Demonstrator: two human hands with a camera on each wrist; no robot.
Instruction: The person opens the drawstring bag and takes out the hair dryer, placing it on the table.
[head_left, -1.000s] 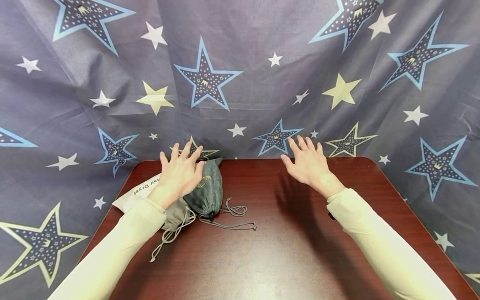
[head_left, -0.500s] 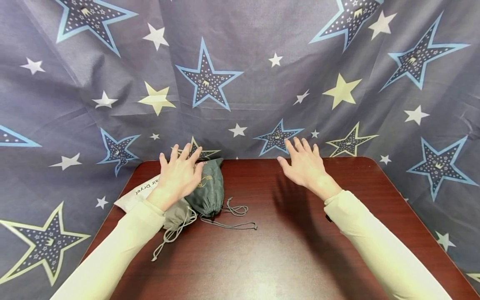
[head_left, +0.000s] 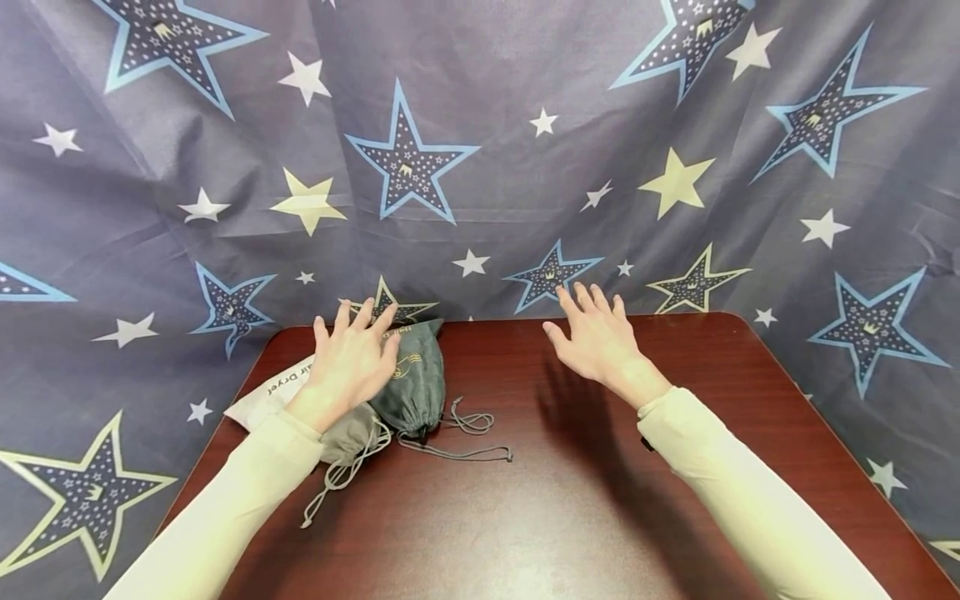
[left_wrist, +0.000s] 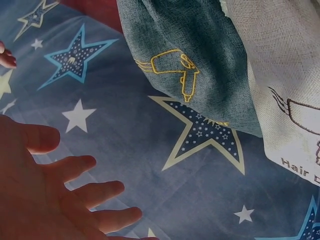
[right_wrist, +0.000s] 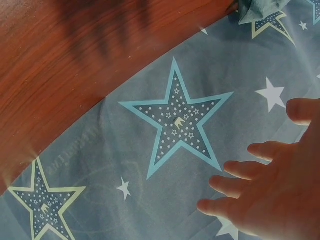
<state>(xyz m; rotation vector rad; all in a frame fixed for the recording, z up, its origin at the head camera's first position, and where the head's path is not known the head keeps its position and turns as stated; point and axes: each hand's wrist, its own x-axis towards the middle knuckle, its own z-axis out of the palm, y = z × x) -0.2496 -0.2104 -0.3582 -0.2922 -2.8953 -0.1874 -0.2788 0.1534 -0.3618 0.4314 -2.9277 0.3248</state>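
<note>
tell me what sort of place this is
Likely an indoor tabletop spot with a makeshift backdrop: a star-print cloth hangs behind a reddish-brown table, where a dark bag and pale bag lie.

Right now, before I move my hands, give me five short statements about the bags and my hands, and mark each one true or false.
1. The green bag lies on the table. True.
2. The right hand holds nothing. True.
3. The left hand grips the green bag. False: the left hand is spread and grips nothing.
4. The pale bag is printed with the word "Dryer". True.
5. The pale bag is nearer the right hand than the green bag is. False: the green bag is nearer.
</note>
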